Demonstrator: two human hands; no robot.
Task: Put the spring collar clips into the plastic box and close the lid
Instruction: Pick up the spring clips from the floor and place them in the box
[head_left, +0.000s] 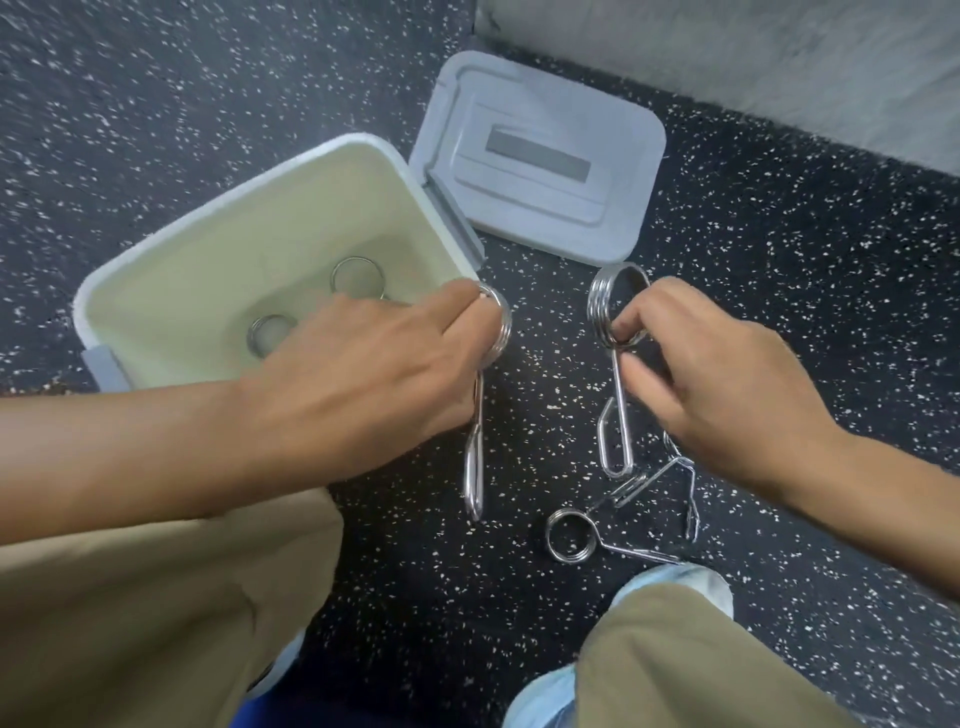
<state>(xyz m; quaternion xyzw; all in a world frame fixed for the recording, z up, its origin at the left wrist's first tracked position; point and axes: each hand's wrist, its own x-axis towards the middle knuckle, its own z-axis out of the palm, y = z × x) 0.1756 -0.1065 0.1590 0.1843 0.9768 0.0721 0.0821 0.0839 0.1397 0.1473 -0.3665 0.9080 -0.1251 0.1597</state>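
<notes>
— Starting nearest: knees (156, 597) in tan trousers, then a loose clip (569, 535) flat on the floor (779, 312), tangled with another clip (685, 488) just beyond.

— Hands next?

— Left hand (363, 374) closed round a held clip (485, 395), coil at the fingers, handles hanging down, right at the near right corner of the box (156, 270). Right hand (711, 379) pinching a second held clip (618, 353) by the coil, handles dangling over the floor, beside the box and apart from it.

— Anything inside yet?

— Two coils (311, 306) lying on the bottom of the box, so partly loaded. Count uncertain, with the left hand covering part of the inside.

— And furthest out?

— Lid (545, 161) open, lying flat on the floor behind the box, seemingly joined at the far right corner.

— Remaining, then?

— Probably dropping both held clips in, gathering the two off the floor, swinging the lid over and shutting it. Roughly a third done, judging by the clips in view.
</notes>
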